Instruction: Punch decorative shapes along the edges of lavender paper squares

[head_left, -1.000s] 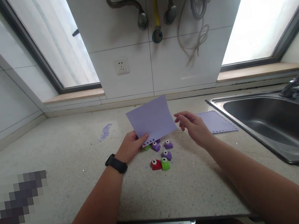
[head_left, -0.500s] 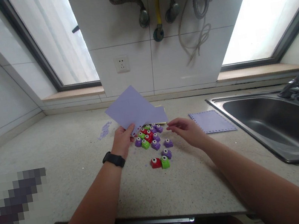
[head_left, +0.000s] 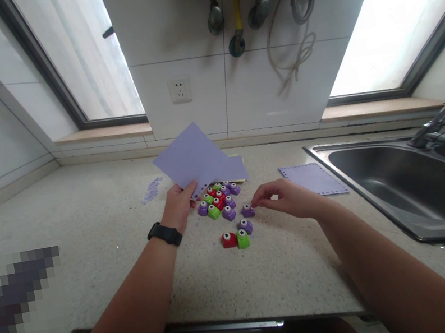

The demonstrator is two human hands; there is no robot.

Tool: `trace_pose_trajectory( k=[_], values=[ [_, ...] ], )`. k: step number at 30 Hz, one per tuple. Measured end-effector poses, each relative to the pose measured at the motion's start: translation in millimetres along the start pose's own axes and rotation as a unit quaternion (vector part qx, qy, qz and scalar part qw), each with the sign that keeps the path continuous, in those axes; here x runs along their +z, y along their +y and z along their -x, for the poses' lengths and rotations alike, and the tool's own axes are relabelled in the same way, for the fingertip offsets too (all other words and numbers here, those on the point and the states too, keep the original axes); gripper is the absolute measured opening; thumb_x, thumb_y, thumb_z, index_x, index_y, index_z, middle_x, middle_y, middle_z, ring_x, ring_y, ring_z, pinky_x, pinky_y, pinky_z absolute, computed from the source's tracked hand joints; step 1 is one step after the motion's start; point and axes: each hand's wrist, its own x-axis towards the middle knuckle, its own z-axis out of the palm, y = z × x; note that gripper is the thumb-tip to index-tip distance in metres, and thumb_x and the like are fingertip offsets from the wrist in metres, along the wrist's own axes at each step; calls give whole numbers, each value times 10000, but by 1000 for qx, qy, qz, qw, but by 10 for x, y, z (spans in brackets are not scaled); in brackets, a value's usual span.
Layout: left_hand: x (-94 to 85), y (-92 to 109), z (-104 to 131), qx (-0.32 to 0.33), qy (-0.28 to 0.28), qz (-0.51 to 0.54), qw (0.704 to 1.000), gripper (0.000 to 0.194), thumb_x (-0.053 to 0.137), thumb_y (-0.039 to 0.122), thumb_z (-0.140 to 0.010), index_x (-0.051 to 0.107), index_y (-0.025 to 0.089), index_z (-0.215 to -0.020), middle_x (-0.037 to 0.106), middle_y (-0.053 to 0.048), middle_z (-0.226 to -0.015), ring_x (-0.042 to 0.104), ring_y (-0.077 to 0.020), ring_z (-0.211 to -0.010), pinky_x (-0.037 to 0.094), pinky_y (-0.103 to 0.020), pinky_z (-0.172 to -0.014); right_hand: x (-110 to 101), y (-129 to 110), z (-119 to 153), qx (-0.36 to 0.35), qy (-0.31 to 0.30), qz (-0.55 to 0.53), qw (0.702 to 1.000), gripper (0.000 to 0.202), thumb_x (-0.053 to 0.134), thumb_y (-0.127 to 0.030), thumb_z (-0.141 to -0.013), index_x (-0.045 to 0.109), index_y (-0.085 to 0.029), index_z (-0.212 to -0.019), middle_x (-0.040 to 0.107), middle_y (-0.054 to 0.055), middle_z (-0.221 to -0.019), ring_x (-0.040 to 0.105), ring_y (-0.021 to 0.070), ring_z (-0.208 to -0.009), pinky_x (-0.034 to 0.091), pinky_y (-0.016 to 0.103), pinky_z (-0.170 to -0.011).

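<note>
My left hand (head_left: 180,205) grips a purple sheet (head_left: 195,157) by its lower corner, thumb on top; small punched holes show along that edge. Curled fingers of my right hand (head_left: 281,196) are beside a purple punch (head_left: 248,210), fingertips at its right side. Several purple, green and red punches lie clustered in the middle of the counter, among them a green punch (head_left: 213,211). Nearer the front are a purple punch (head_left: 245,226), a red punch (head_left: 229,240) and a green punch (head_left: 242,238).
More purple paper (head_left: 236,168) lies behind the punches. A purple sheet with a punched border (head_left: 314,178) rests beside the steel sink (head_left: 377,174) at right. Purple paper bits (head_left: 152,190) are scattered at left. Hoses and a socket (head_left: 179,90) are on the wall.
My right hand has moved down and slightly toward me, to the purple punch. My left hand still holds the sheet; the whole view has shifted slightly.
</note>
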Motion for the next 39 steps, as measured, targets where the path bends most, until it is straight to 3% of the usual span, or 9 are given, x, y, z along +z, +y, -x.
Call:
trace_pose_trajectory(
  k=[3,8,12,17,24,33,36,39],
  values=[
    [1,7,3,3,1,6,1000,398,877,451,-711,744,137,-918,730,-8,-736,581,-96,-499,375,-199,-405,-79,32,18,26,-43,36,998,165,675,-251,-925,837,-269,-899,825,26,-867,743,196,-752,548,325,-693],
    [-7,-8,-3,3,0,8,1000,374,868,435,-721,748,135,-910,738,-16,-737,588,-99,-503,379,-201,-410,-54,160,-33,40,25,134,990,186,648,-225,-947,829,-262,-957,818,47,-941,705,206,-768,521,354,-712],
    [-10,-13,-8,3,1,3,1000,361,872,437,-736,746,138,-897,731,-5,-730,587,-98,-502,377,-202,-413,7,265,-76,44,44,158,985,204,644,-193,-944,828,-262,-1000,816,61,-990,704,219,-802,524,370,-747],
    [-17,-21,-19,-7,-5,-22,1000,212,760,347,-940,705,144,-958,684,24,-766,576,-89,-536,442,-202,-458,50,257,-82,58,65,169,982,207,653,-270,-960,802,-213,-1092,797,97,-987,668,213,-764,523,370,-728],
    [-21,-45,-31,-17,-11,-47,999,182,696,325,-1003,682,144,-1004,660,22,-812,580,-92,-572,503,-219,-505,137,50,-66,43,-48,173,983,364,688,-388,-961,749,-209,-1272,781,99,-1134,680,221,-903,527,362,-823],
    [-20,-48,-32,-14,-14,-48,999,167,702,306,-999,691,140,-1001,667,23,-797,577,-87,-556,470,-202,-473,138,-91,-11,26,-156,144,977,296,715,-298,-898,759,-211,-1178,732,31,-884,659,185,-778,510,322,-740],
    [-17,-45,-29,-14,-14,-48,999,168,703,307,-998,691,140,-1007,669,23,-800,575,-86,-553,468,-201,-472,127,-153,15,12,-167,150,974,360,795,-344,-836,743,-206,-1164,726,54,-1001,671,202,-854,539,346,-803],
    [-11,-40,-26,-16,-14,-48,999,164,704,303,-998,689,140,-1011,669,23,-805,573,-84,-552,472,-201,-474,146,-224,24,-33,-162,149,975,609,873,-420,-780,682,-227,-1326,670,102,-1289,664,254,-1107,533,401,-983]
  ],
)
